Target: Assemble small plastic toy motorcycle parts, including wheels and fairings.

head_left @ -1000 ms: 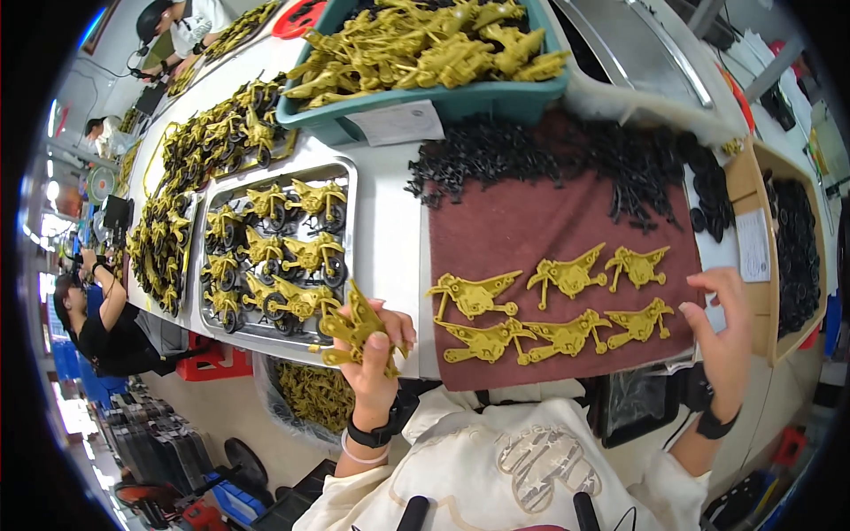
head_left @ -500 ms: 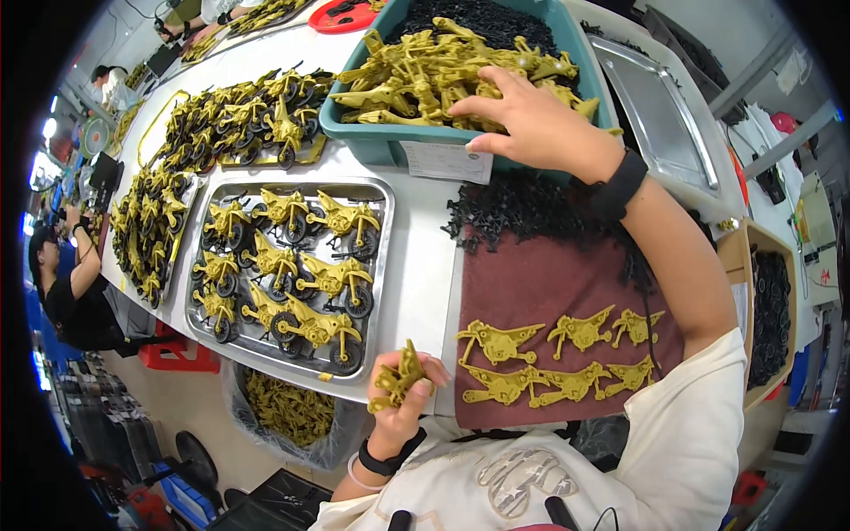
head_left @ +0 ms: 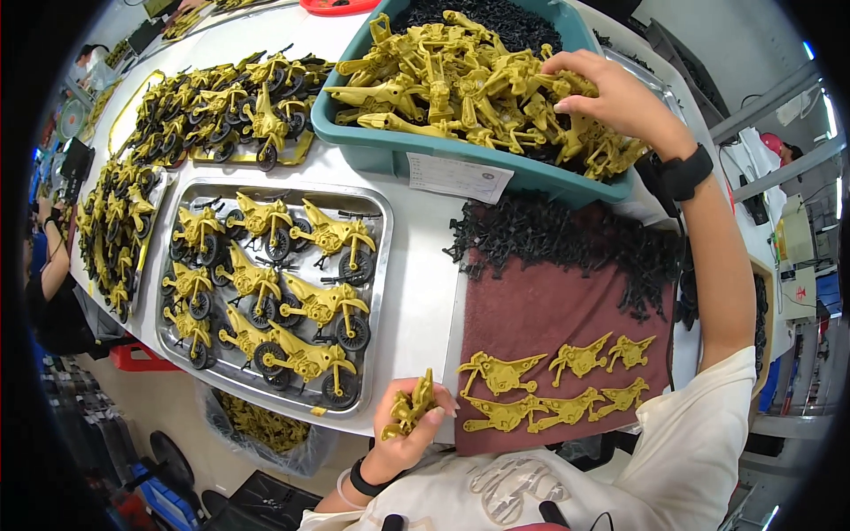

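Note:
Low on the left, my left hand is closed round yellow plastic toy motorcycle bodies; how many it holds I cannot make out. My right hand is over the right side of a teal bin, thumb and forefinger apart at the heap of yellow motorcycle bodies. Some fingers are hidden behind the hand, and no part is plainly gripped. On a maroon cloth below lie two rows of yellow body pieces. Small black parts are piled along the cloth's far edge.
Left of the cloth, a metal tray holds several toy motorcycles with black wheels. More motorcycles are heaped beyond it. A lined bag of yellow parts stands below the table edge. Another person's arm shows at far left.
My right hand has shifted right across the bin, its fingers now lower at the yellow heap. My left hand still holds its yellow pieces. The whole view has swung slightly.

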A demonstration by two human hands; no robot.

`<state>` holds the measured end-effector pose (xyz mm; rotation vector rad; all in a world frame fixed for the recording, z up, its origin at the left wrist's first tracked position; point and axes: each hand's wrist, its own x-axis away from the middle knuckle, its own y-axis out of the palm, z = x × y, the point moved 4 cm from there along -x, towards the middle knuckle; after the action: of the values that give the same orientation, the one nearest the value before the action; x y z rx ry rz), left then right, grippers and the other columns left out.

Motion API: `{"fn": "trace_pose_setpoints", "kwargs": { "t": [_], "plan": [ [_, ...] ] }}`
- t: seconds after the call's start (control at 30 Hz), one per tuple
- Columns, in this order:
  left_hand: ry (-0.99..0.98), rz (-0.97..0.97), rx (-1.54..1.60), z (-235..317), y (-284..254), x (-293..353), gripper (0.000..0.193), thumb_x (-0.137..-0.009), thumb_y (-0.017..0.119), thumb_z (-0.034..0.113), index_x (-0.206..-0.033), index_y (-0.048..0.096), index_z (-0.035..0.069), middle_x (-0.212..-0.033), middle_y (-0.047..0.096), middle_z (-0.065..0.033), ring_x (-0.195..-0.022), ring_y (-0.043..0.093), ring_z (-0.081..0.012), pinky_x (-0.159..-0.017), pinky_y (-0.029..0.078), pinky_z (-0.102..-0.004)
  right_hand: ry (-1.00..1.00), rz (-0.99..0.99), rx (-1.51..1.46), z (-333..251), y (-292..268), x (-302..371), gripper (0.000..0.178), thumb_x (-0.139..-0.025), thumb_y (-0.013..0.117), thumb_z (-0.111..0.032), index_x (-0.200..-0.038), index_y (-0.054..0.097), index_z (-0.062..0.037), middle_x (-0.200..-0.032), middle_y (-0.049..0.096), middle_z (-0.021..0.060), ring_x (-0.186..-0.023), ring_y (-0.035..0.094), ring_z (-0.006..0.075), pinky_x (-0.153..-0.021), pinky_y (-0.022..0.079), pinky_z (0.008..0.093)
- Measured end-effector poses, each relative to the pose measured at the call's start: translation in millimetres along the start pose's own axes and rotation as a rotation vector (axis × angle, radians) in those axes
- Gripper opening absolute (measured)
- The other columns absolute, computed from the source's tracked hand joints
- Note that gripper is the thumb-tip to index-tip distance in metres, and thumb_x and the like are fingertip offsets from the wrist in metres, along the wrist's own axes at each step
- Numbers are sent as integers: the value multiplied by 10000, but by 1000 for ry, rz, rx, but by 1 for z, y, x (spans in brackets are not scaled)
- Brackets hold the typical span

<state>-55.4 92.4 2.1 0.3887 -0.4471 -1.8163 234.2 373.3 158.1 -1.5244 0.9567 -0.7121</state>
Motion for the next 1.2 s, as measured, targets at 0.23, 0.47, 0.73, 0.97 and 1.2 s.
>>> {"fn": "trace_pose_setpoints", "kwargs": {
  "t": [0.23,0.47,0.73,0.97,1.2],
  "plan": [
    [-16,18,5,3,0,-2,231,-927,556,-1,-1130,449,-31,-887,628,-142,-849,614,-192,-806,511,-360,124,-108,271,12,-1,-16,513,-840,711,-313,-1287,544,-124,-1199,615,150,-1083,591,360,-911,478,426],
    [-23,56,28,1,-1,-4,225,-929,556,5,-1121,446,-34,-879,628,-143,-842,612,-191,-798,510,-358,66,-112,41,-8,17,-18,799,-747,790,-335,-1409,361,-206,-1282,481,229,-1219,474,404,-977,439,433],
    [-20,52,19,2,-4,-4,224,-927,560,12,-1109,443,-43,-885,628,-148,-828,606,-181,-780,509,-337,158,-240,64,1,4,-29,563,-747,750,-174,-1242,487,-128,-1128,624,168,-1068,583,336,-913,456,415],
    [-61,55,24,4,-3,-4,241,-925,582,63,-1096,443,-36,-859,609,-147,-816,592,-198,-776,503,-364,113,-130,58,9,-24,-23,382,-751,731,-141,-1105,590,-103,-991,646,106,-892,599,268,-826,476,378],
    [-47,29,20,2,-5,-4,212,-920,562,-2,-1094,450,-48,-896,627,-146,-842,604,-172,-788,506,-326,298,-286,-223,-2,-45,-15,210,-782,703,-115,-971,636,-52,-929,646,27,-904,584,139,-811,474,291]
  ]
}}
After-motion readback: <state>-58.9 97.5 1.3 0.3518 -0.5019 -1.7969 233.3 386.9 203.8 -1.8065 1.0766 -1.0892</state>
